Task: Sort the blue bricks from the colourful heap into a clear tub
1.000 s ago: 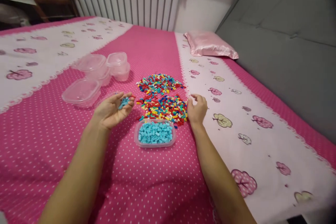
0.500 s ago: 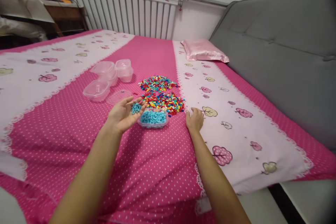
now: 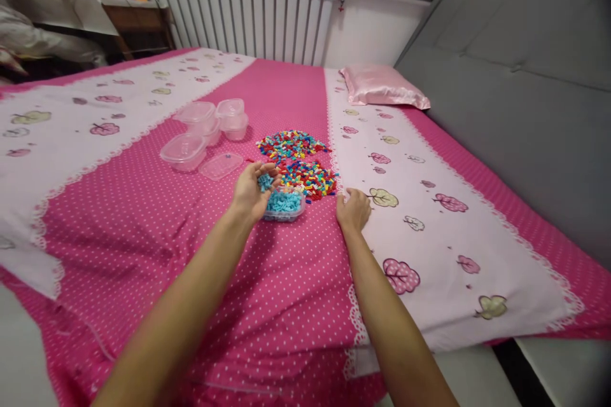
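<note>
My left hand (image 3: 255, 192) is cupped around a small heap of light blue plastic pieces (image 3: 265, 182). It is tilted at the left edge of a clear plastic container (image 3: 285, 217) holding many pieces of the same blue. Whether the hand touches the rim I cannot tell. My right hand (image 3: 354, 210) rests on the bedspread to the right of the container, fingers loosely curled, with its fingertips partly hidden. Just behind the container lies a pile of mixed-colour pieces (image 3: 310, 179), and a second mixed pile (image 3: 292, 144) lies farther back.
Several clear plastic containers (image 3: 184, 151) stand behind and left of my left hand, with a flat clear lid (image 3: 220, 166) beside them. A pink pillow (image 3: 384, 86) lies near the grey headboard (image 3: 506, 82). A person in light clothing (image 3: 52, 38) sits at a desk at far left.
My left hand has moved right, to the container's edge, and its palm has turned inward with the blue pieces still in it. The right hand has stayed put. The view has shifted slightly.
</note>
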`<state>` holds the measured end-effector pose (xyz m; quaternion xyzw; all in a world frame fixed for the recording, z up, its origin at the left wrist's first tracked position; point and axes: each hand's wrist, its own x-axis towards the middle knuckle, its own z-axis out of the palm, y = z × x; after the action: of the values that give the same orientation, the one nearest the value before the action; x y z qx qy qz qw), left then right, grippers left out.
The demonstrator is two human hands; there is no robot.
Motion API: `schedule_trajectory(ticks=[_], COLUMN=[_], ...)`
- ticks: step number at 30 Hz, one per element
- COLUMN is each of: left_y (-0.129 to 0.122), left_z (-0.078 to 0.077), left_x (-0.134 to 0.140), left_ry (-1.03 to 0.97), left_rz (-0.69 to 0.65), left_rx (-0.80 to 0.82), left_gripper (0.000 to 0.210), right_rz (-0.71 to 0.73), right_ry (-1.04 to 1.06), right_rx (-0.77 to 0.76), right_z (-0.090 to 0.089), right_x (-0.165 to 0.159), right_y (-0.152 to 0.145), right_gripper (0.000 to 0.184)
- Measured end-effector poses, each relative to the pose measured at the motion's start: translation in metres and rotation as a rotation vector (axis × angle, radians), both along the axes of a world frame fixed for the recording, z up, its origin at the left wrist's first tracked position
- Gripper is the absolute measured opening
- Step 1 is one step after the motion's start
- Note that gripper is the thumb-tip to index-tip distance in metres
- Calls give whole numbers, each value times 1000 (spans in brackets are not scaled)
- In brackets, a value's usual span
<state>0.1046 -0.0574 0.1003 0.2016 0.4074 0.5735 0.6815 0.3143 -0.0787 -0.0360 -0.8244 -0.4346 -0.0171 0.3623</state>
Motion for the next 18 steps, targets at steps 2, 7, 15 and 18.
schedule_trajectory(ticks=[2,7,15,18], left_y=[1,1,0,1], left_z=[-6,-19,-19,-14], left_x=[6,20,24,21], left_ry=[57,282,370,341], left_rz=[0,-20,-85,-83], left_rx=[52,182,210,223], left_gripper=[31,32,32,34], right_rz=[4,12,14,14], right_ry=[1,10,16,15], right_rx=[2,5,24,24], right_z=[0,1,2,2], right_x=[0,0,0,0], right_y=[0,0,0,0], right_gripper=[38,38,37,36])
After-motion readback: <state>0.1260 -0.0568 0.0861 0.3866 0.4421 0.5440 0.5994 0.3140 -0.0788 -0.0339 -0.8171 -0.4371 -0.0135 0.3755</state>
